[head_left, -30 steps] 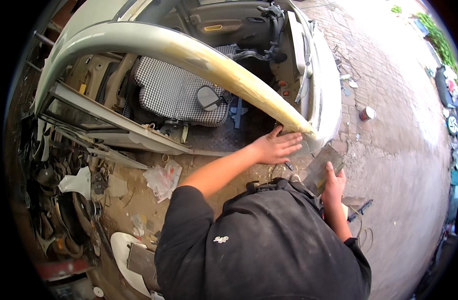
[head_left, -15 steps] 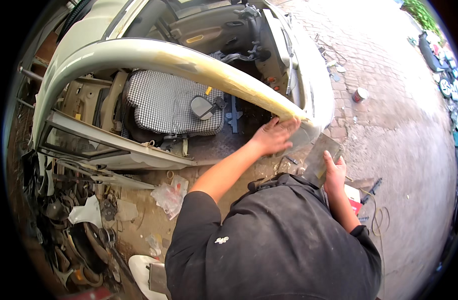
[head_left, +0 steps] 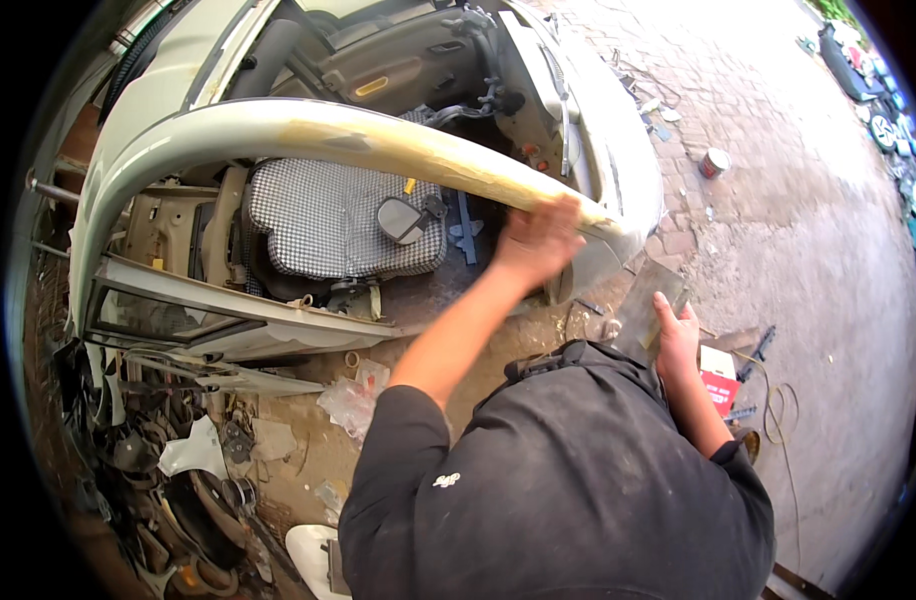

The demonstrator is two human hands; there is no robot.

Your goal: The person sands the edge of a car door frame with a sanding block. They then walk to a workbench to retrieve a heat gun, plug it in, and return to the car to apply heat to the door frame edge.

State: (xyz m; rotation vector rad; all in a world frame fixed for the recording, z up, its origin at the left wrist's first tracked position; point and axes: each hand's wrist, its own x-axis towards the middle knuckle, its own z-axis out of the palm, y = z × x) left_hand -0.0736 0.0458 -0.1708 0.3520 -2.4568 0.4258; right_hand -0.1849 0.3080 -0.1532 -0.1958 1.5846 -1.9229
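Rests with the left hand (head_left: 540,240) on the lower front end of a curved pillar (head_left: 448,163), patched yellow along much of its length, arching over the near side of a pale car (head_left: 128,185). Laid there with fingers (head_left: 568,212) outstretched over the yellow stretch, seemingly against it; too blurred to tell spread from pressed together. Grips with the right hand (head_left: 676,337), well apart from the pillar, a flat dark plate (head_left: 642,308) near its right edge, pinched between thumb on the visible face and fingers partly hidden behind. Held just ahead of the dark shirt (head_left: 578,480).

Inside the car, a checked seat (head_left: 313,215), bearing a mirror (head_left: 403,220); just beside, on the floor, a blue-grey metal piece (head_left: 467,232). Near the right forearm (head_left: 696,405), a red-and-white box (head_left: 716,385); cannot tell its contents. Farther off on the paving (head_left: 678,195), a red-and-white tin (head_left: 715,163), contents likewise unreadable. Left of the left forearm (head_left: 443,350), on the ground (head_left: 488,362), a crumpled clear bag (head_left: 354,400).
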